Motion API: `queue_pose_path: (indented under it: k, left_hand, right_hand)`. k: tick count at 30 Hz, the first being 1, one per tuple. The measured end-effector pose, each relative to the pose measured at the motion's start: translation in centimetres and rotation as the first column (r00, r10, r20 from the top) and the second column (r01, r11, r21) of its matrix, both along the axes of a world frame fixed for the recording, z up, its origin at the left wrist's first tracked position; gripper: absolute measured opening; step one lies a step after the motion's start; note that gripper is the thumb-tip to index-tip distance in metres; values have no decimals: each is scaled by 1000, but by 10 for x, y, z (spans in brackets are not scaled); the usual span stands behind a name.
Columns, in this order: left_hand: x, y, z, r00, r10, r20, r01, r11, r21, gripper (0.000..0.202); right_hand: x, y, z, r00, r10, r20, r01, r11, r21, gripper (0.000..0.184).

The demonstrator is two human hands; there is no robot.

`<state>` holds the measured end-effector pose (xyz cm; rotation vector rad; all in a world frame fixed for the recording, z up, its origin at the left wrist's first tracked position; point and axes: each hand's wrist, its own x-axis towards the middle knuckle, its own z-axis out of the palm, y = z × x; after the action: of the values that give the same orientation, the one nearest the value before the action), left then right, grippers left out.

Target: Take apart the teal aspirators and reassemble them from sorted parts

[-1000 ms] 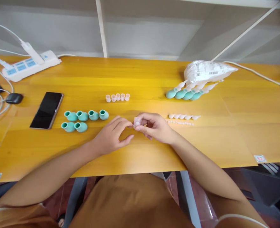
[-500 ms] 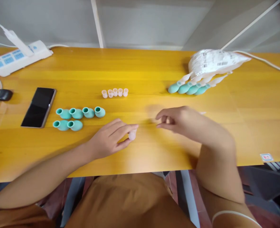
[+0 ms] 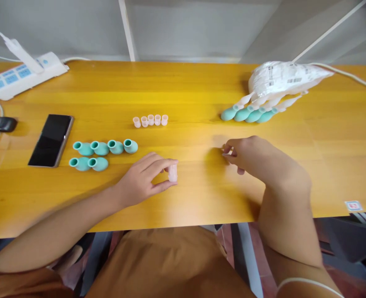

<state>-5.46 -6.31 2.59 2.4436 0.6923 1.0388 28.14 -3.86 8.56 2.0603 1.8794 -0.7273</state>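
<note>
My left hand (image 3: 145,178) pinches a small translucent pink cup (image 3: 172,173) between thumb and fingertips, just above the table. To the right, my right hand (image 3: 248,155) is curled low over the tabletop with its fingertips together. A bit of something pale shows among those fingers, too hidden to name. Several matching pink cups (image 3: 151,120) stand in a row beyond my left hand. Open-necked teal squeeze bulbs (image 3: 99,147) lie in two rows to its left. Past my right hand, several teal bulbs (image 3: 241,114) with pale pointed nozzles (image 3: 245,99) lie side by side.
A white plastic bag (image 3: 282,80) sits at the back right, against the nozzles. A black phone (image 3: 51,140) lies at the left, near a white power strip (image 3: 27,74) with cables and a small black case (image 3: 4,124). The wooden table (image 3: 183,213) ends close to my body.
My right hand has shifted right, away from my left hand, and lowered its fingertips toward the table. The pink cup in my left hand has turned, so more of its side shows.
</note>
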Motion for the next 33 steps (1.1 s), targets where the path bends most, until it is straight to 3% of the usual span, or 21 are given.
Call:
queue_pose_path:
  k: [9, 12, 14, 16, 18, 21, 27, 33]
  left_hand:
    - [0, -1, 0, 1000, -5, 17, 6, 999, -36, 42]
    - [1, -2, 2, 1000, 6, 21, -5, 998, -68, 41]
    - [2, -4, 3, 999, 21, 25, -19, 995, -94, 40]
    - [3, -5, 4, 999, 39, 23, -36, 992, -122, 40]
    - [3, -6, 4, 999, 48, 19, -45, 988, -145, 39]
    - [4, -8, 4, 999, 49, 12, -46, 983, -176, 36]
    - [3, -9, 3, 998, 54, -16, -56, 980, -189, 27]
    - [5, -6, 4, 999, 19, 50, -10, 985, -175, 48]
  right_hand:
    - [-4, 0, 2, 996, -46, -71, 45, 999, -29, 12]
    - [-6, -5, 2, 949, 60, -309, -35, 996, 85, 6]
    - [-13, -10, 1, 805, 170, -568, -60, 976, 207, 5]
    - [-25, -16, -2, 600, 241, -763, -45, 962, 268, 11]
    - [-41, -22, -8, 423, 246, -872, -30, 966, 258, 17]
    - [-62, -26, -22, 282, 239, -929, -25, 970, 242, 20]
    - [-80, -28, -45, 242, 341, -908, -49, 939, 340, 17]
    - [-82, -32, -45, 288, 563, -774, 36, 802, 597, 9]
